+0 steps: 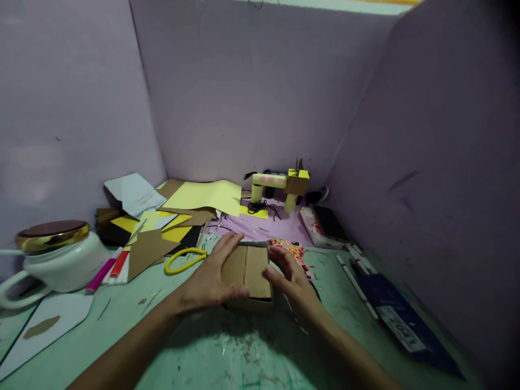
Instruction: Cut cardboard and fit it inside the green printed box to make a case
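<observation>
Where lilac walls (264,108) border the green tabletop (187,357), fingers (229,241) touch a box (258,268).

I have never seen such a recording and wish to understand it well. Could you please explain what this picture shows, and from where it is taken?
There is no machine here, only a person at work with bare hands. The picture comes from a camera worn on that person's head, looking forward and down.

The left hand and the right hand are around a small cardboard box, one on each side; how firmly they grip it, I cannot tell.

On the green tabletop, to the left, are a lidded white mug, a purple marker and cardboard scraps. Farther back stands a yellow paper animal with pink spots. To the right are a smartphone and a dark blue item marked 2041.
</observation>
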A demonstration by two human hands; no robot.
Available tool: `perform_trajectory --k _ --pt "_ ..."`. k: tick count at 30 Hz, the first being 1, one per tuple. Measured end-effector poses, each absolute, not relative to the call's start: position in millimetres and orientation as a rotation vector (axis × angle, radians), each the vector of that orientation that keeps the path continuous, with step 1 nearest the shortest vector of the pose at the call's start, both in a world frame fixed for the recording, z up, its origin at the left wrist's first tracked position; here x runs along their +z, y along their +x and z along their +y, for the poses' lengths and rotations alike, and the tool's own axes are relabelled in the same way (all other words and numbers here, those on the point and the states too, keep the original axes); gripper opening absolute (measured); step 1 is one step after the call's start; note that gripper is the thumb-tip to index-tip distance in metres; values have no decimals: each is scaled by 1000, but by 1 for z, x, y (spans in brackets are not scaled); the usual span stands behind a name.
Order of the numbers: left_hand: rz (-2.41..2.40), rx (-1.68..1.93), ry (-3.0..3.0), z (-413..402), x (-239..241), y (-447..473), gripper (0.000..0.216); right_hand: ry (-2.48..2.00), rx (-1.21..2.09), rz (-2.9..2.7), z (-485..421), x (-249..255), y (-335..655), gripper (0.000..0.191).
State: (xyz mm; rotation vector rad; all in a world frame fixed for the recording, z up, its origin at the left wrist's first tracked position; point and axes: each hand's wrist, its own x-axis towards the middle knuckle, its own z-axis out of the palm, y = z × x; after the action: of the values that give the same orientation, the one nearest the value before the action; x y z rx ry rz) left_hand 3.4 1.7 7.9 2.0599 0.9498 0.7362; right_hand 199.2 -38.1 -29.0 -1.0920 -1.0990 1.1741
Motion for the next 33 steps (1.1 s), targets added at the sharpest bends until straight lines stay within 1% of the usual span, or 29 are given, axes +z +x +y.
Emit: perform_trajectory --k 6,10,14,19,23,25,28,31,33 --pt "850 677 2108 6 3 -11 85 -1105 1125 -1185 -39 -31 202 54" --pt "857 641 2133 5 5 -14 80 -1173 994 -1367 -40 -27 205 59" --pt "828 564 2156 4 15 -20 82 -1288 911 -1420 -41 -19 208 60" --pt "770 448 2221 5 18 -25 99 -1310 899 -1422 -38 -21 209 55" --pt "810 544 2261 1 14 -18 95 -1300 768 -1437 -39 -23 210 49" --pt "830 600 2245 -1 14 -17 92 -1247 606 -1404 -43 -20 211 44" --pt "878 713 2167 0 18 -22 85 -1055 283 -1348 -55 -12 210 35" --pt "895 909 1997 2 24 -29 80 -864 38 -1351 -66 -8 210 33" --pt "842 1124 1782 3 28 -32 74 -818 -15 -1391 -69 -9 212 35"
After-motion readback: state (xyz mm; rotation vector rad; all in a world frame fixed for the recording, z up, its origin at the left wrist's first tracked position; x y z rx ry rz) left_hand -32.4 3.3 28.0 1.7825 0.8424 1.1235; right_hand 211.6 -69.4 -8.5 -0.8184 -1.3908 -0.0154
